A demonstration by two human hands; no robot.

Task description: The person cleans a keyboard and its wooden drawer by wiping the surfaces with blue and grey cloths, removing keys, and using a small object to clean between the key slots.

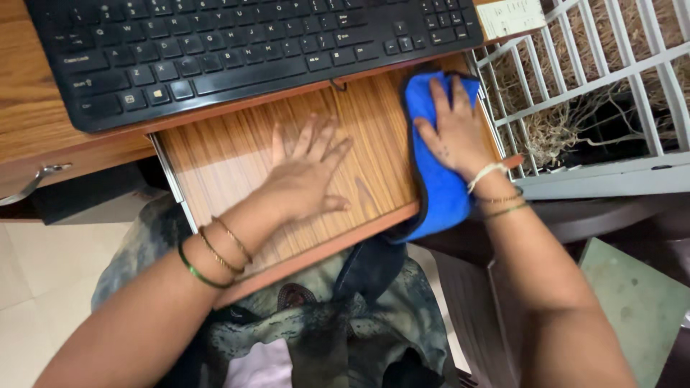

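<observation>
Soft blue cloth (435,179) on smooth wood-grain laminate tray (237,158)

The black keyboard (244,50) runs out of the picture at twelve o'clock, so its upper key rows are lost, and its key legends are too small to read. It also covers the back of the pull-out wooden tray (237,154). The blue cloth (438,187) is partly hidden under the right hand (456,133); its lower end hangs over the tray's front edge. The left hand (305,172) is motion-blurred at the fingers. Both forearms are cut off at six o'clock. At one o'clock, a paper note (512,16) is cropped and its writing unreadable. The white rack (589,93) leaves the frame at three o'clock.
</observation>
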